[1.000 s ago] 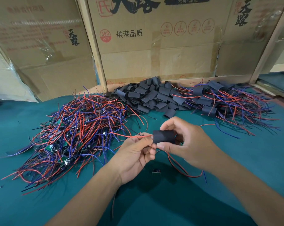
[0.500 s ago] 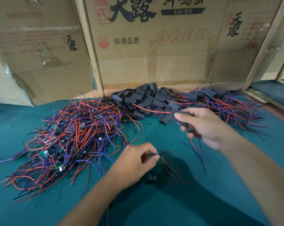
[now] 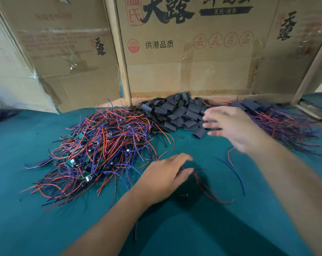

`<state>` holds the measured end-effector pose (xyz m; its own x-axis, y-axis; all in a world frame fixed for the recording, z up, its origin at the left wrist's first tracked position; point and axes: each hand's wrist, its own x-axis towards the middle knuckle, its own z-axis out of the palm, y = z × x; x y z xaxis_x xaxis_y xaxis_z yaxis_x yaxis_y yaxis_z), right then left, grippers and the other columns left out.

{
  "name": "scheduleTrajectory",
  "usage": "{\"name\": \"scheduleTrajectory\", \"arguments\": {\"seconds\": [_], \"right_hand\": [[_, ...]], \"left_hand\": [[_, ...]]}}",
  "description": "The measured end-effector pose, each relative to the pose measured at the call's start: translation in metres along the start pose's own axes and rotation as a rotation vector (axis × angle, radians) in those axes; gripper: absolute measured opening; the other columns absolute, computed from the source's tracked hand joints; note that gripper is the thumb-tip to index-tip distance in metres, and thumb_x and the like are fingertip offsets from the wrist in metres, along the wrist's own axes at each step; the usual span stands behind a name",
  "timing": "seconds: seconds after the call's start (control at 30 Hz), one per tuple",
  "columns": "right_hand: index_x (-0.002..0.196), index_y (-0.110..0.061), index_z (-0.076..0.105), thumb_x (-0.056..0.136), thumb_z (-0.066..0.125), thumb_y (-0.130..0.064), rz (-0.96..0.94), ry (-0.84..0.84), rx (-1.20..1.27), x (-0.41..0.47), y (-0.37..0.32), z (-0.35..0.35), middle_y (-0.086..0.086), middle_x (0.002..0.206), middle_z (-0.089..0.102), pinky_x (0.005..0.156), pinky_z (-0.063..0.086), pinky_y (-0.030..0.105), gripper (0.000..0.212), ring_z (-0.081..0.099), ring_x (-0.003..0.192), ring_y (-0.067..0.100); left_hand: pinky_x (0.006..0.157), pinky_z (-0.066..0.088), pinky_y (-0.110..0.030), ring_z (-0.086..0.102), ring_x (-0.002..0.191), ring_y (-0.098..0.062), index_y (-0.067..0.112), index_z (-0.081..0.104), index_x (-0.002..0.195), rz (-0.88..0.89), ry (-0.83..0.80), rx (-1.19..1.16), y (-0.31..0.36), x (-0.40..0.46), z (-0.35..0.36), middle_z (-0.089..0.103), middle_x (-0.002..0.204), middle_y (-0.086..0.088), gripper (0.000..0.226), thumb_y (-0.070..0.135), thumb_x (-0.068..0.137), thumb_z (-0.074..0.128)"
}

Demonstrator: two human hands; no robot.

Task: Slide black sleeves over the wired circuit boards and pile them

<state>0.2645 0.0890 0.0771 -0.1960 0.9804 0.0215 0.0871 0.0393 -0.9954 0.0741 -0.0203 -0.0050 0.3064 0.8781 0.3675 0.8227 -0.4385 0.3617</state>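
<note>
A tangle of wired circuit boards (image 3: 99,150) with red, blue and black wires lies on the left of the green table. Behind the centre is a heap of black sleeves (image 3: 176,112). At the right lies a pile of sleeved boards (image 3: 285,124). My left hand (image 3: 164,178) is low at the centre, thumb and forefinger pinching the thin red and black wires of one board (image 3: 208,189); a small dark part (image 3: 183,194) lies in the shadow below it. My right hand (image 3: 232,126) is blurred, fingers spread, over the right edge of the sleeve heap, and holds nothing I can see.
Flattened cardboard boxes (image 3: 184,61) and wooden posts (image 3: 121,58) wall off the back of the table (image 3: 212,228). A loose blue wire (image 3: 236,174) and a red wire (image 3: 229,157) lie under my right wrist. White plastic sheeting (image 3: 10,85) hangs at the far left.
My right hand carried the sleeved board away from the left hand, let it go, and now stretches open toward the sleeves. My left hand dropped to the table onto another board's wires.
</note>
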Motion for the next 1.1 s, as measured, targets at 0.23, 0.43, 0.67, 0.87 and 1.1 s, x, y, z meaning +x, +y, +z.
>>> {"name": "scheduleTrajectory", "arguments": {"seconds": [0.23, 0.43, 0.67, 0.87, 1.1], "right_hand": [[0.105, -0.023, 0.064, 0.091, 0.065, -0.016, -0.369, 0.112, -0.22, -0.047, 0.071, 0.078, -0.009, 0.084, 0.067, 0.073, 0.044, 0.013, 0.016, 0.061, 0.078, 0.006], [0.113, -0.025, 0.059, 0.094, 0.058, -0.028, -0.522, 0.006, -0.561, -0.043, 0.096, 0.077, -0.017, 0.088, 0.058, 0.075, 0.051, 0.035, 0.02, 0.05, 0.074, 0.002], [0.109, -0.033, 0.055, 0.092, 0.052, -0.038, -0.507, 0.013, -0.578, -0.037, 0.103, 0.077, -0.02, 0.085, 0.057, 0.071, 0.046, 0.03, 0.018, 0.052, 0.077, -0.001], [0.105, -0.033, 0.055, 0.092, 0.054, -0.035, -0.525, 0.011, -0.598, -0.031, 0.107, 0.078, -0.019, 0.083, 0.057, 0.065, 0.041, 0.025, 0.013, 0.053, 0.077, -0.001], [0.101, -0.034, 0.055, 0.092, 0.055, -0.031, -0.51, -0.001, -0.587, -0.027, 0.111, 0.079, -0.017, 0.082, 0.058, 0.063, 0.042, 0.023, 0.009, 0.053, 0.074, 0.004]], "left_hand": [[0.072, 0.049, -0.046, 0.062, 0.083, -0.03, 0.019, 0.05, 0.109, -0.114, 0.142, 0.067, -0.012, 0.001, -0.01, 0.063, 0.093, 0.004, 0.011, 0.022, 0.102, 0.042], [0.068, 0.043, -0.034, 0.053, 0.078, -0.01, 0.024, 0.045, 0.117, -0.273, 0.31, 0.049, -0.018, -0.007, -0.031, 0.057, 0.089, 0.013, 0.023, 0.028, 0.097, 0.055], [0.077, 0.049, -0.046, 0.062, 0.09, -0.042, 0.003, 0.062, 0.101, -0.723, 0.431, 0.423, -0.14, 0.001, -0.152, 0.065, 0.098, -0.023, 0.016, 0.003, 0.093, 0.049], [0.079, 0.052, -0.041, 0.065, 0.089, -0.041, -0.01, 0.07, 0.092, -0.889, -0.008, 0.396, -0.209, -0.009, -0.165, 0.069, 0.095, -0.029, 0.023, 0.007, 0.095, 0.054], [0.069, 0.053, -0.034, 0.061, 0.072, -0.029, 0.005, 0.057, 0.065, -0.918, -0.107, 0.544, -0.206, -0.004, -0.163, 0.058, 0.07, -0.01, 0.042, 0.036, 0.092, 0.064]]}}
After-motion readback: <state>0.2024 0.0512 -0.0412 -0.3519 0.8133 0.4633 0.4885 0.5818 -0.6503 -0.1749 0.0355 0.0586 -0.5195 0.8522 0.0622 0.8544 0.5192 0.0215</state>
